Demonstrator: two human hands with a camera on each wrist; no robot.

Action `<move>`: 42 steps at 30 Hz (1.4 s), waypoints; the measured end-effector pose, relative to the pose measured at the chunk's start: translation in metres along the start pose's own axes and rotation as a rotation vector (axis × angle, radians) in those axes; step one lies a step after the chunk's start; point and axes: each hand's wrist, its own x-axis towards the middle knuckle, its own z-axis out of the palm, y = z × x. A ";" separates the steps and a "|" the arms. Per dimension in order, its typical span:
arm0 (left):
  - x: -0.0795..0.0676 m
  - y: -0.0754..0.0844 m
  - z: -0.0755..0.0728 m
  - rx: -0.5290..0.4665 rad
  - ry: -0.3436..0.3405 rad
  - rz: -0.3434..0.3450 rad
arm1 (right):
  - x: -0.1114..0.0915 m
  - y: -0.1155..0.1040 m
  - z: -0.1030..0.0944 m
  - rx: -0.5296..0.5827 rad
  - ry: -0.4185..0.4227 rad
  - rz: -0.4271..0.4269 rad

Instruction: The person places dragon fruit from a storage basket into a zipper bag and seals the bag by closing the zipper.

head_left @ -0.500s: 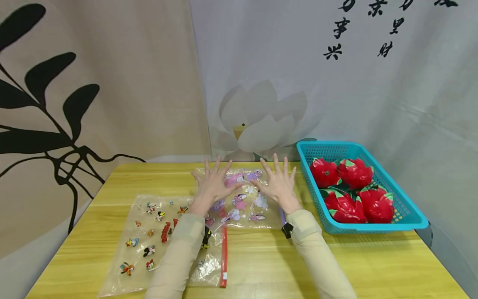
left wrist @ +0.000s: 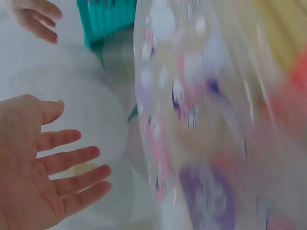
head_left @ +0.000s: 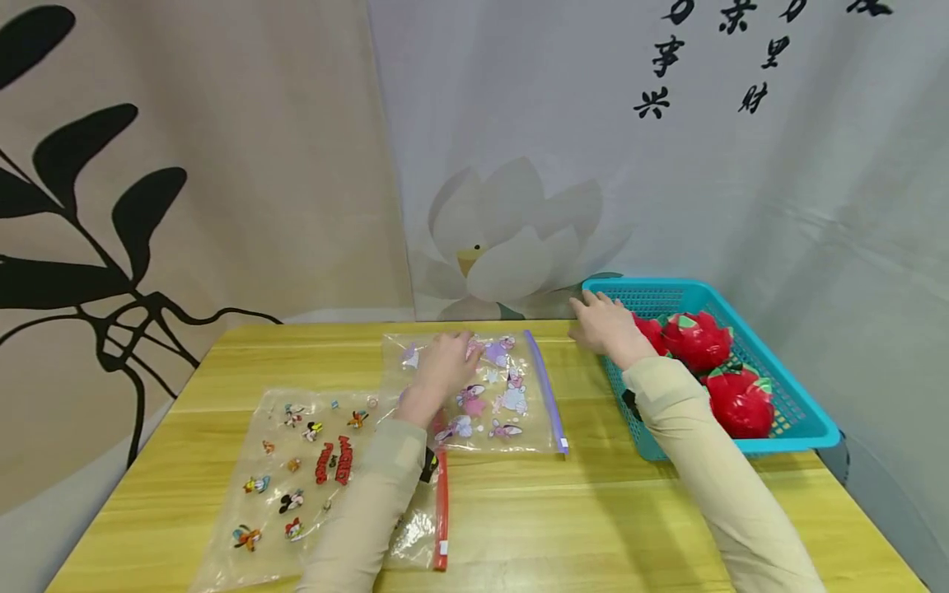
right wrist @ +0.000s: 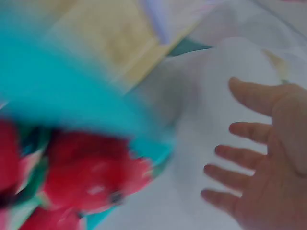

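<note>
In the head view my left hand hovers over a clear zip bag with pink and purple rabbit prints and a purple zip edge. The left wrist view shows that hand's fingers straight and spread, holding nothing. My right hand is at the back left rim of a blue plastic basket. Its fingers extend loosely in the right wrist view, with nothing in them. Several red dragon fruits lie in the basket, partly hidden by the right forearm.
A larger clear zip bag with cartoon prints and a red zip edge lies at the left, partly under my left forearm. Both bags rest on a yellow wooden table. A printed curtain hangs behind it.
My right hand has moved right, from above the rabbit-print bag to the basket's rim. The left hand has shifted slightly right and its fingers have drawn closer together in the head view.
</note>
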 end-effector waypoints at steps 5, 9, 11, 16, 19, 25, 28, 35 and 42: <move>0.004 0.030 0.017 -0.034 -0.059 0.041 | -0.005 0.022 0.018 -0.076 -0.062 -0.067; 0.005 0.058 0.037 -0.029 -0.132 0.024 | -0.009 0.033 0.028 -0.103 -0.051 -0.112; 0.004 0.071 0.047 0.005 -0.160 0.001 | -0.010 0.038 0.031 -0.081 -0.045 -0.118; 0.000 0.097 0.069 0.140 -0.289 -0.076 | -0.014 0.043 0.037 -0.027 -0.043 -0.128; -0.003 0.107 0.077 0.156 -0.344 -0.125 | -0.014 0.044 0.039 -0.025 -0.032 -0.130; -0.005 0.111 0.083 0.113 -0.357 -0.177 | -0.015 0.045 0.038 -0.019 -0.032 -0.131; -0.006 0.108 0.084 0.074 -0.359 -0.186 | -0.015 0.045 0.038 -0.018 -0.036 -0.132; -0.006 0.100 0.081 -0.047 -0.357 -0.191 | -0.014 0.046 0.038 -0.009 -0.043 -0.136; -0.012 0.091 0.069 -0.098 -0.257 -0.107 | -0.013 0.046 0.037 -0.008 -0.042 -0.138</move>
